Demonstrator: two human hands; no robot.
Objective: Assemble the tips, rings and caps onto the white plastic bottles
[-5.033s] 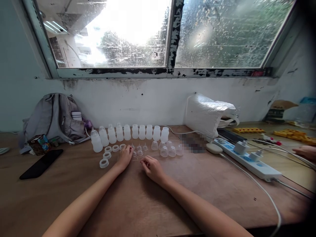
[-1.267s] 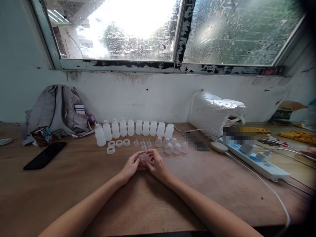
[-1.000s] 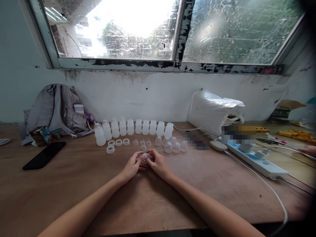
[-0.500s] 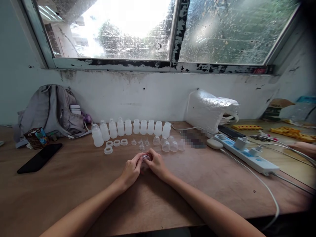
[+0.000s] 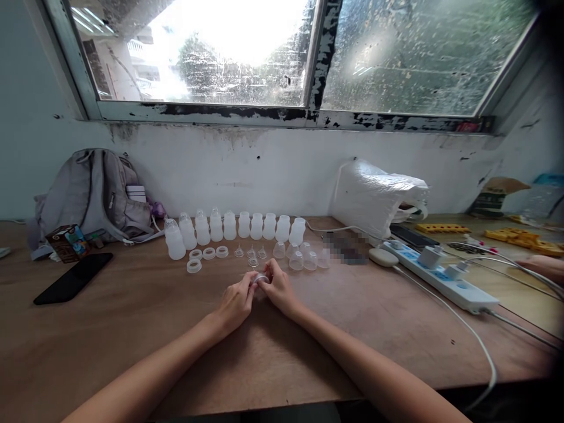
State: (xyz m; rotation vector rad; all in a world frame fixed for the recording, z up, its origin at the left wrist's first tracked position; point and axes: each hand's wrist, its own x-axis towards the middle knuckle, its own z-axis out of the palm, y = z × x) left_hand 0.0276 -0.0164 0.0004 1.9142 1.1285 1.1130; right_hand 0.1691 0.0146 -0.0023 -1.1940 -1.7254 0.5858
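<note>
My left hand (image 5: 235, 302) and my right hand (image 5: 277, 289) meet at the table's middle, both pinched on one small translucent ring with a teat (image 5: 260, 278) between the fingertips. Just beyond them lie loose white rings (image 5: 208, 253), small clear teats (image 5: 251, 254) and clear dome caps (image 5: 296, 261). Behind those stands a row of several small white bottles (image 5: 244, 225); the leftmost ones (image 5: 174, 239) carry caps.
A grey backpack (image 5: 92, 197), a small carton (image 5: 68, 242) and a black phone (image 5: 73, 277) sit at the left. A white plastic bag (image 5: 379, 197), a power strip (image 5: 440, 277) with cables and yellow parts (image 5: 443, 228) lie at the right, where another person's hand (image 5: 540, 267) rests.
Five seconds ago my hands lay apart by the loose parts; since then they have come together on the ring piece. Over the last second they hold it in place, turning slightly.
</note>
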